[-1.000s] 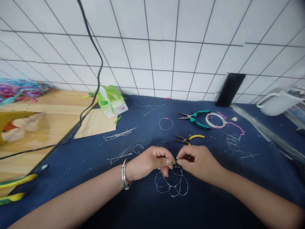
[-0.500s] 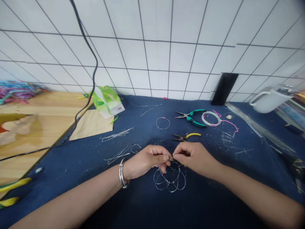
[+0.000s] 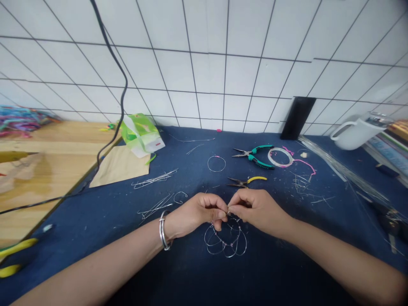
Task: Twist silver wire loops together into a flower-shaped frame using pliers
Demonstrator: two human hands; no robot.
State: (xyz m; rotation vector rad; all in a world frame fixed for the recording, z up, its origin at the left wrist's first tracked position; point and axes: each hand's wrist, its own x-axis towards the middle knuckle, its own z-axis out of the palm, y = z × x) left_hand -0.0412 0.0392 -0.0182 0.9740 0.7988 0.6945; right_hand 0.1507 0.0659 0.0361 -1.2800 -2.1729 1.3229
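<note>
fingertips of both hands have drawn slightly closer together over the past second, while the view has swung so that everything sits a little further to the left. a person's left hand (image 3: 199, 214) and right hand (image 3: 259, 208) meet above a blue-covered desk (image 3: 191, 276), the fingers of each clamped in a fine pinch, thumb to forefinger, on the top of a piece of beaded wirework (image 3: 231, 245). the bit of wire between the two pinches is too small to make out clearly. the wirework hangs just below the hands, at 6 o'clock from them, a ring dotted with small pinkish beads and fringed with thin petal-like loops. silver bangles (image 3: 162, 231) circle the left wrist.

with 12 o'clock toward the white tiled wall (image 3: 208, 72), yellow-handled pliers (image 3: 247, 182) lie near the hands at 1 o'clock, teal-handled pliers (image 3: 260, 161) beyond them in the same direction. a plain wire ring (image 3: 216, 171) with a touch of pink lies between 11 and 12. at 2 o'clock sits a round white coil (image 3: 270, 159) with a pink strand trailing from it, and past it, well apart, a white mug (image 3: 349, 138). bent wires (image 3: 154, 180) lie loosely bundled between 9 and 10 o'clock, with a second bunch (image 3: 156, 207) at 9. farther out, between 9 and 10, brown paper (image 3: 119, 168) lies flat, a green packet (image 3: 140, 131) touching its far edge.
</note>
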